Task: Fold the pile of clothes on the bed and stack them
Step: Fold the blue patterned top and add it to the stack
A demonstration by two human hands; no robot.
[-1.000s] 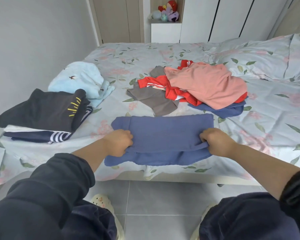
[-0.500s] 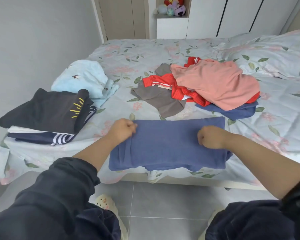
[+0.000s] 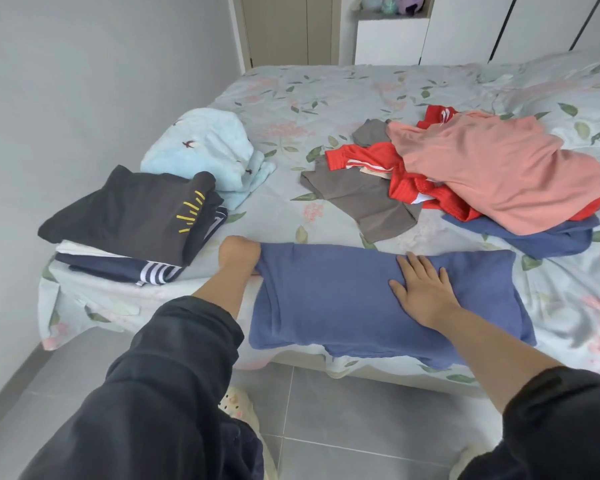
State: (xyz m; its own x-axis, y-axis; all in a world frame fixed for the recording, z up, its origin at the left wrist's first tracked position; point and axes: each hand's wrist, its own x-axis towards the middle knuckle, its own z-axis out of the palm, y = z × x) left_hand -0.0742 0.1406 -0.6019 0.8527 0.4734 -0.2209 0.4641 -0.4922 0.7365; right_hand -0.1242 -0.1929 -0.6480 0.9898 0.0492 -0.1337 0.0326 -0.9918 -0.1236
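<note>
R hand (image 3: 425,292) now flat, fingers spread, pressing blue knit garment (image 3: 326,299); was fist 0.5 s ago. L hand (image 3: 239,254) curled, gripping garment's left edge. Garment: soft folded rectangle at near edge of floral bed (image 3: 326,98). Folded stack (image 3: 132,216) just left; crumpled pink/red/grey pile (image 3: 482,168) behind, apart.

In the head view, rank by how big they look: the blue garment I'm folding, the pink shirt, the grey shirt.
1. blue garment, though nearest the camera
2. pink shirt
3. grey shirt, partly covered
</note>
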